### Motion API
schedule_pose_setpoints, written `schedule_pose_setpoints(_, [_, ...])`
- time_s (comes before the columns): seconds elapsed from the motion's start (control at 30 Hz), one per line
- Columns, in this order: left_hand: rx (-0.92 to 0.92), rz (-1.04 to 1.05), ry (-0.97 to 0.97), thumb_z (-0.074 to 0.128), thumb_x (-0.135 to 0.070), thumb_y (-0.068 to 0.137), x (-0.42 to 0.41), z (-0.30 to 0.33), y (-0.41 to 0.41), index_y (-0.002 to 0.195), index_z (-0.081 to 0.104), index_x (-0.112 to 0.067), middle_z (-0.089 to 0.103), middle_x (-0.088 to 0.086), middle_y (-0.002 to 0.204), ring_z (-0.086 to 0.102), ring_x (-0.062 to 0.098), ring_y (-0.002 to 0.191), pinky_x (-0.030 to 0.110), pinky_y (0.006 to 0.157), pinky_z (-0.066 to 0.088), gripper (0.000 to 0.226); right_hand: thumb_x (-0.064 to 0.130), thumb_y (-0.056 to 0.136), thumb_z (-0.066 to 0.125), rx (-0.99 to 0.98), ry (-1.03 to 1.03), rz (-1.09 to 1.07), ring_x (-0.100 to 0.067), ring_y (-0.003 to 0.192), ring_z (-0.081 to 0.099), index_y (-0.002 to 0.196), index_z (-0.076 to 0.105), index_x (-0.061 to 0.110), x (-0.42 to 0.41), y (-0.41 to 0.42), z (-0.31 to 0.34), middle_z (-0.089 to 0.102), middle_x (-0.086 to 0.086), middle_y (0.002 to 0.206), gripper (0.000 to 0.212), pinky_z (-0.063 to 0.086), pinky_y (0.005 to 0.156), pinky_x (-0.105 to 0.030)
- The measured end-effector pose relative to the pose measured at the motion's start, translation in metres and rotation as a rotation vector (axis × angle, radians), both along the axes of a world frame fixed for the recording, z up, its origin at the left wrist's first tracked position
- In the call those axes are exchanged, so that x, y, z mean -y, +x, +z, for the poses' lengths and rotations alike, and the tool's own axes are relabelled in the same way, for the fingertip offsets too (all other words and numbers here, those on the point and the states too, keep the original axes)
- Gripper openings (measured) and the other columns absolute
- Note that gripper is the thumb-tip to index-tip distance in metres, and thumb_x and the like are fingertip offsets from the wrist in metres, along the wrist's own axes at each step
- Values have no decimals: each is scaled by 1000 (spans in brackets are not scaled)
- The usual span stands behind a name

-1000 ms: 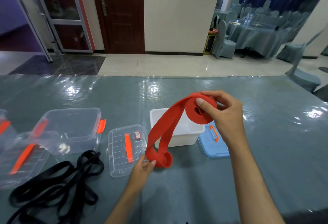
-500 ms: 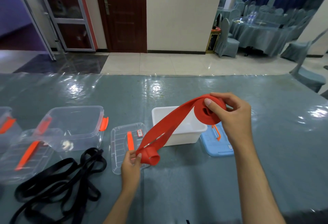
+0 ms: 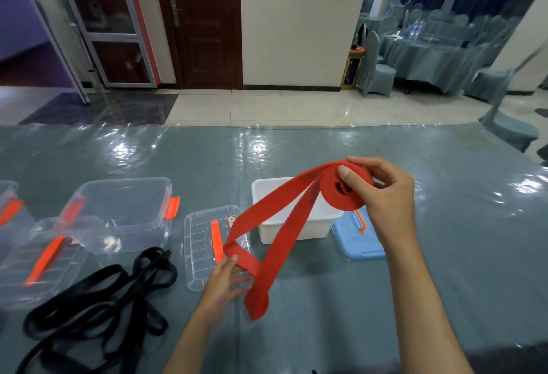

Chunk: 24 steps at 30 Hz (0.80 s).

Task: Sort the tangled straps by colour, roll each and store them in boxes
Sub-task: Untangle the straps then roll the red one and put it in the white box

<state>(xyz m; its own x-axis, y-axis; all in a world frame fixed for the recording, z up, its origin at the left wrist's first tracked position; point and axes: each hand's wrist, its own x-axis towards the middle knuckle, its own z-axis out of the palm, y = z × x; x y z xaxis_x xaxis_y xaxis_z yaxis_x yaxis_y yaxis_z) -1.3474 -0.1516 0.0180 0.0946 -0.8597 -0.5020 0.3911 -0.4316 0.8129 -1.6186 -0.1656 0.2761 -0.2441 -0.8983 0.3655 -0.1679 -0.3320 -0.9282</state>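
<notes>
Two hands (image 3: 385, 195) (image 3: 225, 278) hold red strap (image 3: 284, 225); left blurred.

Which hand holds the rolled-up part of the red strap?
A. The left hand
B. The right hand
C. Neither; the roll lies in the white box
B: the right hand grips the roll of the red strap above the white box; the left hand handles the loose tail.

A banquet hall or hotel function room is shown. Round tables draped in grey-blue cloth (image 3: 427, 56) and matching covered chairs (image 3: 376, 68) are seen beyond a glossy tiled floor (image 3: 296, 107).
</notes>
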Motion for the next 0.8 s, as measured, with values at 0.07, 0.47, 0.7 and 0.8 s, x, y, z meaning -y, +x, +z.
schedule_pose_setpoints(0.07, [13, -31, -20, 57, -15, 106, -3, 2, -6, 117, 62, -10, 75, 19, 103, 76, 29, 82, 41, 73, 60, 14, 22, 82, 89, 11, -5, -3, -15, 92, 76, 101, 81, 21, -3, -1, 1, 81, 1, 96, 21, 56, 75, -22])
schedule_pose_setpoints(0.47, [310, -9, -148, 78, 9, 81, -13, -8, -12, 100, 61, -6, 70, 18, 115, 70, 27, 85, 43, 76, 58, 30, 17, 81, 89, 18, -17, -16, -14, 90, 76, 101, 81, 20, -16, -15, 5, 81, 0, 97, 21, 58, 75, -22])
schedule_pose_setpoints(0.7, [527, -63, -191, 68, 7, 92, -18, 12, -25, 104, 66, -12, 73, 1, 112, 70, 25, 106, 36, 83, 58, 22, 12, 80, 88, -14, 4, 25, -15, 88, 76, 102, 80, 16, -20, -15, -1, 80, 0, 96, 23, 60, 75, -25])
schedule_pose_setpoints(0.8, [593, -62, -395, 66, 0, 97, -3, 58, -39, 102, 68, -20, 73, -15, 105, 69, 5, 103, 22, 82, 53, 21, 11, 81, 87, -17, 13, 54, -17, 90, 76, 101, 80, 20, -19, -18, -2, 80, 1, 97, 23, 62, 78, -30])
